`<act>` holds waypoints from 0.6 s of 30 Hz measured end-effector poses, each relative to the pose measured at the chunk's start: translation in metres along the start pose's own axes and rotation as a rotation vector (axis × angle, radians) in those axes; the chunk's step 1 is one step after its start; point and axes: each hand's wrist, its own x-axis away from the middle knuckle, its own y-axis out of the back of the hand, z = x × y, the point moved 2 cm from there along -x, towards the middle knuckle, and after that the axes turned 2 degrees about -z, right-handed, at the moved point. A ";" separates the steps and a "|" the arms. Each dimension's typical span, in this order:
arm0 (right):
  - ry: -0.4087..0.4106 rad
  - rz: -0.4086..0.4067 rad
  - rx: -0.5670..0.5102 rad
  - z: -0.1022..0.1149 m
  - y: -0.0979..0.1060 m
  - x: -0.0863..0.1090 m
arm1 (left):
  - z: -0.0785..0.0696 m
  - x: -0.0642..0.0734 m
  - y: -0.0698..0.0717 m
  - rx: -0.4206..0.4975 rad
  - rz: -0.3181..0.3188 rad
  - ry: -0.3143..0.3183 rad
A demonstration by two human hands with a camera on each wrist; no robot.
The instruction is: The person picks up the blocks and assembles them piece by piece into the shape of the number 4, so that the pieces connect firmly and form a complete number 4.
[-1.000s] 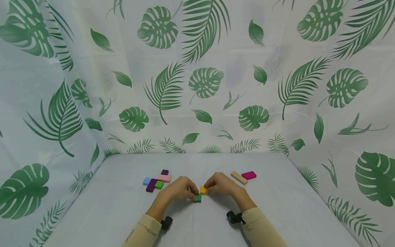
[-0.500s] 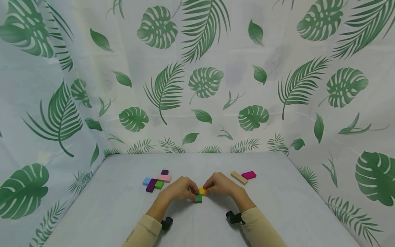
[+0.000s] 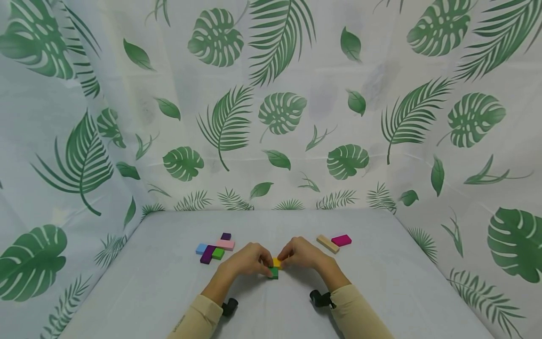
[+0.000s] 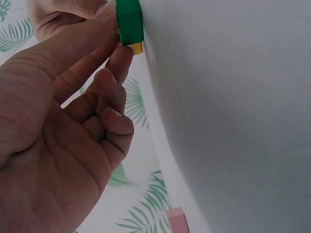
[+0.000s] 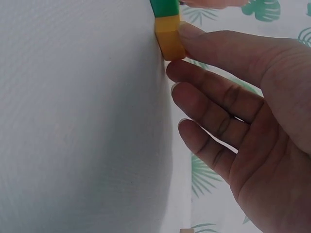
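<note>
My left hand (image 3: 251, 260) pinches a dark green block (image 3: 274, 273) between thumb and fingers, low at the table's middle. Just behind it lies a yellow block (image 3: 277, 263), which my right hand (image 3: 302, 253) pinches from the right. In the right wrist view the yellow block (image 5: 170, 41) sits right up against the green block (image 5: 164, 7). The left wrist view shows the green block (image 4: 130, 22) at the left thumb tip, with a sliver of yellow behind it. The hands' fingertips cover part of both blocks.
Left of the hands lie a light blue block (image 3: 201, 248), a purple block (image 3: 207, 254), a light green block (image 3: 218, 254), a pink block (image 3: 225, 244) and a dark violet block (image 3: 226, 236). To the right are a wooden block (image 3: 328, 244) and a magenta block (image 3: 341, 240).
The yellow block has slid a little left, up to the green block, with my right fingers on it. The green block has shifted slightly right in my left hand.
</note>
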 end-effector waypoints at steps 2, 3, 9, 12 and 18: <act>-0.003 0.005 -0.006 0.001 0.000 0.000 | -0.001 0.000 0.000 0.002 0.000 0.005; -0.004 0.008 -0.007 0.002 0.000 0.000 | -0.001 0.000 0.000 0.003 0.000 0.008; -0.010 0.020 -0.012 0.003 0.001 0.000 | -0.003 0.002 0.000 -0.004 -0.006 0.019; -0.010 0.025 -0.015 0.004 0.001 0.000 | -0.004 0.003 0.000 -0.012 -0.008 0.023; -0.010 0.030 -0.028 0.004 0.000 0.000 | -0.004 0.004 -0.001 -0.031 -0.011 0.079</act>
